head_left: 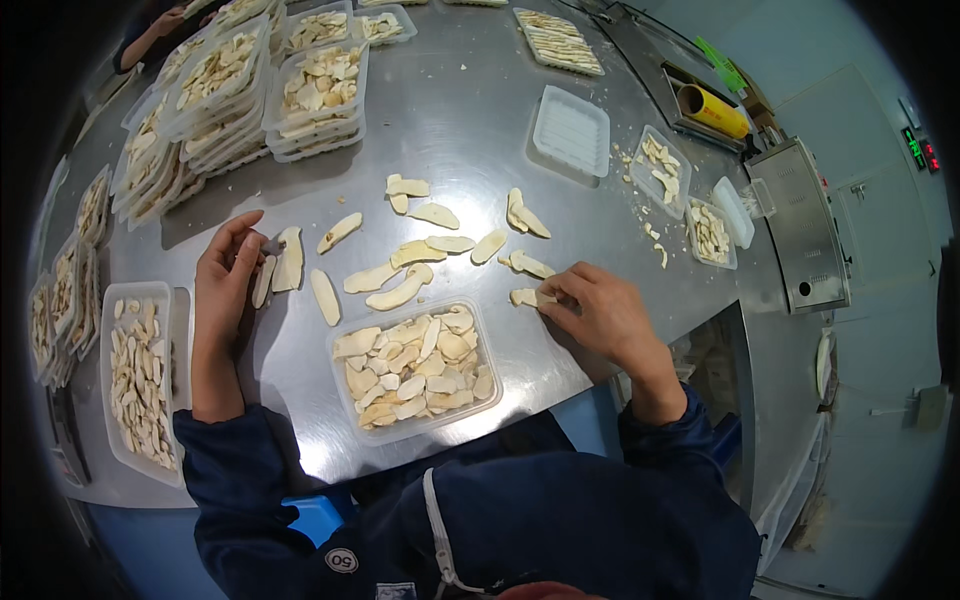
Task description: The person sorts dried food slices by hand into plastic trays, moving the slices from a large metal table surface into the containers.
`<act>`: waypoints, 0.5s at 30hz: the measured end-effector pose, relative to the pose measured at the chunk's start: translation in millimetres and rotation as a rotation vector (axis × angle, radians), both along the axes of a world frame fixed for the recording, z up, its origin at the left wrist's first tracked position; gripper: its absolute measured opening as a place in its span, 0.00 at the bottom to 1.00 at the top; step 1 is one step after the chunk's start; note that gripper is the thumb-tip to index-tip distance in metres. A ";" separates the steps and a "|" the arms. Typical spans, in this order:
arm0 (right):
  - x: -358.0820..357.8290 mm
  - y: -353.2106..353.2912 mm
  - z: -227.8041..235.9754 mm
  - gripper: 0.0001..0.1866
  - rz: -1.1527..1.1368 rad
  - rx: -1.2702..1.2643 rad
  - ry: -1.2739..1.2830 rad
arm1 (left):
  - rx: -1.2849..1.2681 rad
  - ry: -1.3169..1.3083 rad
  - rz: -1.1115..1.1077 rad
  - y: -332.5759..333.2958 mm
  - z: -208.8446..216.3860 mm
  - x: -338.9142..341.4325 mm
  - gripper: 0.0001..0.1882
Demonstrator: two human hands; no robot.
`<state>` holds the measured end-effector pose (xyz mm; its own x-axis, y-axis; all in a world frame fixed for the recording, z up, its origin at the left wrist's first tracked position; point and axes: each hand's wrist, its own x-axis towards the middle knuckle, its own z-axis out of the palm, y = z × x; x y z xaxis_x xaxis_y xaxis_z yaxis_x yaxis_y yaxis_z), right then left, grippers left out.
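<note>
Pale cream dried slices, resembling sliced mushroom, lie scattered on the steel table (450,120). My right hand (600,312) pinches the end of a short pale slice (523,297) between thumb and fingers, at table level. On the other side, my left hand (228,275) rests on its edge with fingers and thumb apart. Beside its thumb lie a narrow slice (264,281) and a broad slice (288,260). Between my forearms sits a clear plastic tray (487,345) heaped with smaller slices. Several longer slices, such as a curved slice (400,288), spread out beyond it.
Stacked trays of slices (320,95) crowd the far left. A filled tray (170,400) stands left of my forearm. An empty white tray (572,132) and small tubs (711,235) are at right, near a steel machine (800,225). Another person's hand (168,20) shows far left.
</note>
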<state>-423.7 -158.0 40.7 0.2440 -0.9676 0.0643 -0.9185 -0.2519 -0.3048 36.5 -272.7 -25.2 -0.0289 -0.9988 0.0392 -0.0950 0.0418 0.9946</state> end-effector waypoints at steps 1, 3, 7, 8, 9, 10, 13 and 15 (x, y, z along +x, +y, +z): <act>0.0 1.6 -0.2 0.09 0.004 -0.014 0.013 | 0.000 -0.005 -0.005 0.7 0.9 -1.4 0.20; 0.3 2.3 -1.8 0.08 0.007 -0.041 0.028 | -0.011 0.004 -0.009 -0.5 0.8 -1.0 0.20; 1.5 6.5 -6.2 0.07 -0.013 -0.072 0.045 | -0.032 -0.051 -0.004 -1.6 -1.7 -0.9 0.19; 2.8 7.1 -6.8 0.07 -0.019 -0.076 0.048 | -0.030 -0.043 -0.004 -1.2 -1.5 -0.8 0.19; 3.8 6.6 -7.7 0.07 -0.023 -0.096 0.072 | -0.028 -0.035 -0.002 -0.3 -1.0 -1.4 0.19; 5.2 6.2 -9.3 0.07 -0.025 -0.113 0.093 | -0.022 -0.030 0.001 1.7 -0.6 -1.3 0.19; 8.0 4.7 -10.2 0.07 -0.010 -0.142 0.157 | -0.015 -0.002 -0.002 1.7 -0.2 0.0 0.18; 9.4 1.2 -8.4 0.07 0.000 -0.139 0.167 | 0.011 0.060 -0.003 3.9 1.5 -4.5 0.18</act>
